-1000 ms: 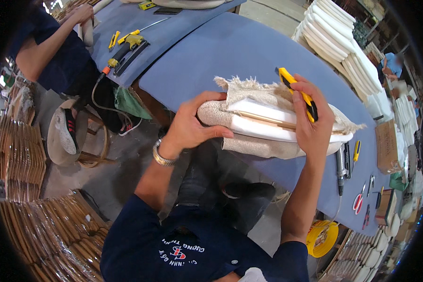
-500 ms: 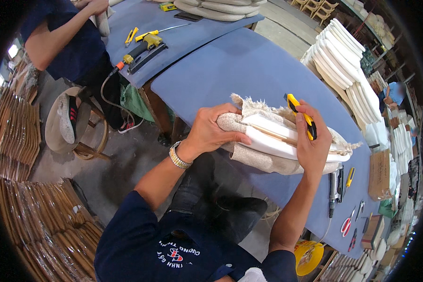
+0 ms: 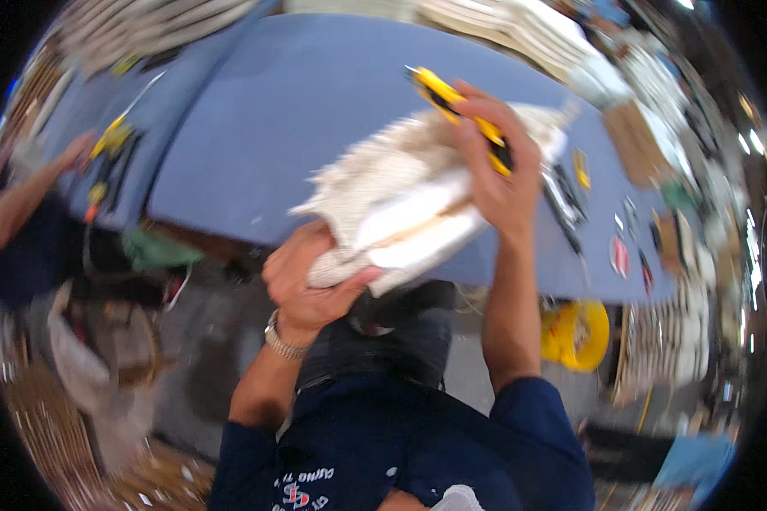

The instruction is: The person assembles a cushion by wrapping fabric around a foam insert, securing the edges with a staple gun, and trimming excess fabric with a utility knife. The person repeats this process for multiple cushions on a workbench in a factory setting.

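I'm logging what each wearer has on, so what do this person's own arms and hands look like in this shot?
Both forearms are bare. Short dark navy sleeves end above the elbows, part of a navy shirt with a small printed mark on the chest. The left hand has a silvery metal-link wristband at the wrist. The right hand wears nothing; no gloves or rings show, though the picture is blurred.

Both forearms rise from the lower edge, bare from dark blue short sleeves. The left hand [image 3: 311, 285] is bent at the wrist, fingers curled tight in a closed grip, thumb pointing right; a metal band sits on the wrist. The right arm stands almost upright, higher than the left. The right hand [image 3: 494, 162] is closed too, fingers wrapped over, knuckles toward the camera. The picture is blurred.
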Demonstrator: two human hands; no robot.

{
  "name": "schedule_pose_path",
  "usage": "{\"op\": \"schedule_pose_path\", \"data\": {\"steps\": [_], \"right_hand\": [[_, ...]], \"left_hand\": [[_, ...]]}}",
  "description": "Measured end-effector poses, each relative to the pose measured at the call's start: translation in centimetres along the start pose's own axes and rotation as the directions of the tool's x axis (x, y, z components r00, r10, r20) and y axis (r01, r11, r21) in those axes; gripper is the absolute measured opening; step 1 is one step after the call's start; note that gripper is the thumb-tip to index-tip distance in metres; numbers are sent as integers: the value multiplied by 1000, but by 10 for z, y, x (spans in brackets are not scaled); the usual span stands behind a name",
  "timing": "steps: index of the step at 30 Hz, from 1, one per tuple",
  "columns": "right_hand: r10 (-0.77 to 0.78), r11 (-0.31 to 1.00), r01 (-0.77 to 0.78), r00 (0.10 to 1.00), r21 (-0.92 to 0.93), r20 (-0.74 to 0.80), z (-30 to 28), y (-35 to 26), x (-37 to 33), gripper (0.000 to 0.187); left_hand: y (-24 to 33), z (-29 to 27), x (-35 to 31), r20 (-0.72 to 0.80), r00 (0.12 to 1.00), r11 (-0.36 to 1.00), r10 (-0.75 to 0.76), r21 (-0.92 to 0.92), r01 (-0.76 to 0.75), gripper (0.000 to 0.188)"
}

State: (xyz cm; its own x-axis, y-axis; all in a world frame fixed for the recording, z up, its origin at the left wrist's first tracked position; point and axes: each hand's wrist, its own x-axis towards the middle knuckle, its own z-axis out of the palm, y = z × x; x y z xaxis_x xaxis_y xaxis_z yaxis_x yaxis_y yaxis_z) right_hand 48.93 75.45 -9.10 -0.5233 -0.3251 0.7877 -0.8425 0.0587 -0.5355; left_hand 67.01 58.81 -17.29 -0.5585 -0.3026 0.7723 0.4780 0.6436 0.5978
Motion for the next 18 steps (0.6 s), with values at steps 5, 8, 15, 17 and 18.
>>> {"op": "schedule_pose_path", "data": {"steps": [5,8,15,17,18], "right_hand": [[-26,1000,31,895,4,-445,-82,28,-27,18],[103,977,-194,787,-86,-608,-156,63,-59,17],[317,299,-346,915,-889,-249,-345,208,-169,33],[275,264,-154,958,-952,-79,-335,220,-163,42],[263,305,-100,965,-947,-17,-316,219,-150,46]], "left_hand": [[3,48,2,-40,999,1000,-12,8,12,54],[-2,60,8,-87,993,997,-77,-2,77,53],[16,96,20,-75,993,995,92,43,-89,56],[19,90,22,-46,997,993,67,99,-63,60],[19,84,24,-26,999,992,42,117,-38,62]]}}
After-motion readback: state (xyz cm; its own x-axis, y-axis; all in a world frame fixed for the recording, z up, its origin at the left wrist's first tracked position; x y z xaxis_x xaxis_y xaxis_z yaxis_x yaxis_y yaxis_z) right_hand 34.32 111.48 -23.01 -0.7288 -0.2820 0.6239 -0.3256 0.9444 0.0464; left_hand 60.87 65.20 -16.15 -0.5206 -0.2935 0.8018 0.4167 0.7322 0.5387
